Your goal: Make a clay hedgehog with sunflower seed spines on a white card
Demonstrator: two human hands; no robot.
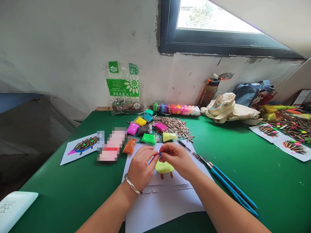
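My left hand [142,166], with a silver bracelet at the wrist, pinches a small blue piece [159,154] together with my right hand [177,159]. Both sets of fingertips meet around it, above white paper [167,200]. Below the fingers a flat yellow-green clay shape [164,167] with two brown legs lies on the paper, its upper part hidden by my hands. Beyond the hands lie small bags of coloured clay, among them orange [130,146], green [148,139] and pale yellow [169,136].
Sunflower seeds [173,126] are heaped behind the clay bags. Blue scissors [233,187] and a pen [190,150] lie right of the paper. A finished hedgehog picture [82,147] is at left. A bottle [209,92] and cloth bag [221,108] stand by the wall.
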